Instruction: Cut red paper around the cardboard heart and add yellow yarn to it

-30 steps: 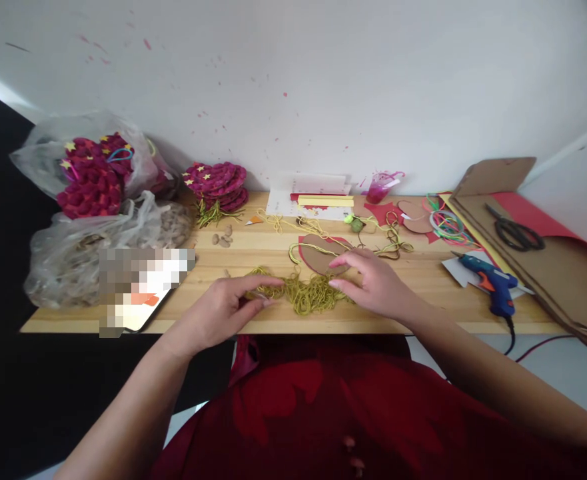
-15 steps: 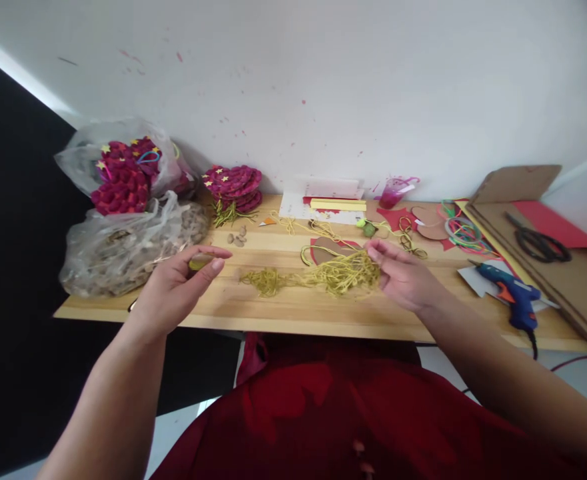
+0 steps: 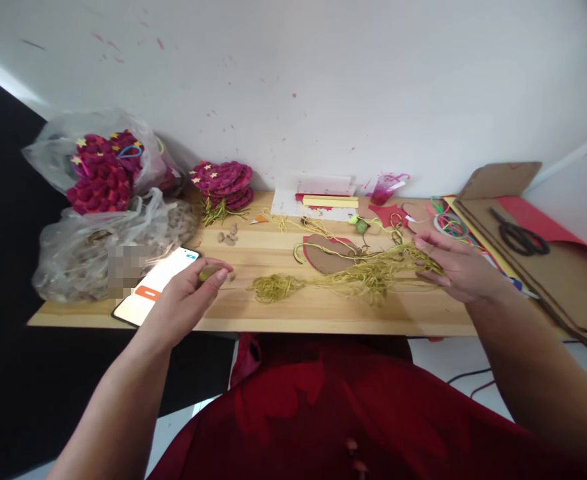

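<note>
Olive yarn [image 3: 376, 272]: I see it running across the wooden worktop [image 3: 283, 317], from a tangled clump [image 3: 274, 288] near the middle to the right hand, loose loops sagging along the way
Right hand [image 3: 456, 267]: thumb and fingers clamped together on the yarn's right end; I judge that this grip pulls the strands long and apart
Left hand [image 3: 183, 297]: thumb and fingers curled closed around a small olive thing [image 3: 207, 272] I cannot identify, well apart from the right hand
Phone [image 3: 156, 283]: lit, flat beside the left hand, probably placed for a quick glance
Cardboard piece [image 3: 328, 257]: red-edged, flat behind the yarn, with strands lying across it
Upper bag [image 3: 46, 150]: clear plastic, gaping, crimson bumpy pieces [image 3: 100, 183] with stars showing at its mouth
Lower bag [image 3: 56, 230]: clear plastic, bulging with small grey-brown pieces [image 3: 179, 220], perhaps the same sort as the loose bits [image 3: 228, 235] nearby
Cup [image 3: 382, 193]: see-through, pinkish-red inside, standing near the wall [image 3: 293, 80], I suspect to be out of the hands' way
</note>
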Motion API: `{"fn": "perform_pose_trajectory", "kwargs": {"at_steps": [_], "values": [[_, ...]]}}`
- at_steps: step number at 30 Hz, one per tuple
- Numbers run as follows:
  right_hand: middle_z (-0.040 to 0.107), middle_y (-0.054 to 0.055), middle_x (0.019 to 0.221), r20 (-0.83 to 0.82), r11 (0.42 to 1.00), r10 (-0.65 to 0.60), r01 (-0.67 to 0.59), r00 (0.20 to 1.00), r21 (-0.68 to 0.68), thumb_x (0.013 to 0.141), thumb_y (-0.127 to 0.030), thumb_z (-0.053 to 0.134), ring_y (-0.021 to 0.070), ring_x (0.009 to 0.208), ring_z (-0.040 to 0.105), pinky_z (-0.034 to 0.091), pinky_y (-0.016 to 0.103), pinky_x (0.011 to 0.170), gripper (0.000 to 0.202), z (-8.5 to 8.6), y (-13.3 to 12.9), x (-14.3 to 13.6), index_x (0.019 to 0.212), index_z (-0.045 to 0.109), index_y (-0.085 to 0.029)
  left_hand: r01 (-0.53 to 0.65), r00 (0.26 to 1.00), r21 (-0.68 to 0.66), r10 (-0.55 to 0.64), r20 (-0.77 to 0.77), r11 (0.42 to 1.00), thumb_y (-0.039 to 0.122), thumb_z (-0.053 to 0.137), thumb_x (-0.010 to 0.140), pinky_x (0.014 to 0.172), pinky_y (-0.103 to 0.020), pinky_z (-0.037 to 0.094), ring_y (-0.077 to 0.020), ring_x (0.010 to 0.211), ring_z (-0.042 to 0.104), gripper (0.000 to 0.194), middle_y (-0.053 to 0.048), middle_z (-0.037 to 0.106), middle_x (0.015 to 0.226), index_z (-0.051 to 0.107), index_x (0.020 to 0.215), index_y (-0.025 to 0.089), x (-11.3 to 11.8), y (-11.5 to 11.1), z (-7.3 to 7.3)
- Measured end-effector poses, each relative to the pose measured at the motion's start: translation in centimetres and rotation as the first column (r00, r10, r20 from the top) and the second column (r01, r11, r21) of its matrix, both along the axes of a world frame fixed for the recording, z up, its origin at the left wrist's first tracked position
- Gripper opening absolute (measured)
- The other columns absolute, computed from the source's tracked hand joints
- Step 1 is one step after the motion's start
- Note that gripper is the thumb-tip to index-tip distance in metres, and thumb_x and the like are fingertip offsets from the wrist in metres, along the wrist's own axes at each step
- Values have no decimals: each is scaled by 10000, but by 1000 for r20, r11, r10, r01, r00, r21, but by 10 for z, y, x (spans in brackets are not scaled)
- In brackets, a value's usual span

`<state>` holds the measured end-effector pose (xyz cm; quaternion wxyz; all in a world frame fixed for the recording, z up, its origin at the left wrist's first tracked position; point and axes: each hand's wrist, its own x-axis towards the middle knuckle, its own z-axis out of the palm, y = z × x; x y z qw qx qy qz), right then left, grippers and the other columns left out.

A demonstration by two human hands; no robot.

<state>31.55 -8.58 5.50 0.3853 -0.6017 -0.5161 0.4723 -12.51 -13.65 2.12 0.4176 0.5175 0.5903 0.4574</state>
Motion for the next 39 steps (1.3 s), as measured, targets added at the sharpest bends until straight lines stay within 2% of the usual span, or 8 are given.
{"fn": "perform_pose_trajectory", "kwargs": {"at_steps": [4,10,13,17,24,27,30,39], "values": [[403,-42,610,386,995,80,-52,919,-83,837,-581,657,119,471,376,319,257,395,339,-6,4,24,852,568,-254,47,997,-50,-51,-64,998,469,697,849,481,-250,348,-145,526,420,322,34,462,600,684,1066,232,-4,-1,-7],[716,117,885,873,948,-14,-271,488,167,872,-337,601,289,817,648,478,415,732,165,-16,5,6,886,682,-194,135,987,-113,-144,-77,984,543,592,932,504,-234,352,-121,559,425,396,45,437,669,620,1140,208,2,-4,-8],[745,105,973,837,812,-4,-487,547,322,970,-358,526,281,973,652,458,434,910,267,-13,-2,-42,958,731,-188,134,989,-96,-139,-47,986,532,583,943,499,-236,346,-117,548,419,381,49,430,662,612,1131,202,3,-6,-7],[744,74,839,802,711,344,-693,488,117,1012,-469,526,230,859,658,462,369,817,386,-17,-5,-114,858,762,-204,121,993,-15,-121,-3,993,489,587,948,487,-243,348,-118,524,410,316,39,455,632,610,1046,190,7,-7,2],[744,118,1076,749,592,415,-778,516,209,937,-460,673,284,1062,632,449,432,965,325,-24,4,-177,1092,732,-180,145,983,129,-158,98,981,471,592,963,496,-244,365,-112,526,415,286,30,476,634,607,1005,188,22,-7,26],[706,97,1225,690,467,492,-830,531,305,894,-383,747,263,1155,599,429,421,1028,374,-18,8,-185,1221,684,-211,190,965,155,-213,150,969,433,595,973,506,-237,361,-105,539,424,252,31,470,643,619,1027,188,24,-3,33],[727,88,1121,701,381,525,-870,482,313,866,-282,778,255,1134,608,426,417,1028,172,-17,15,-184,1014,744,-202,195,958,175,-226,179,965,402,596,980,509,-227,352,-100,547,427,219,32,467,647,629,1038,193,22,3,36],[733,94,1074,741,417,437,-845,509,335,885,-268,745,249,1063,642,453,442,997,113,-25,22,-124,977,743,-203,84,970,129,-110,215,988,389,628,949,483,-206,328,-105,529,394,215,36,447,606,632,1019,187,14,10,33]]}}
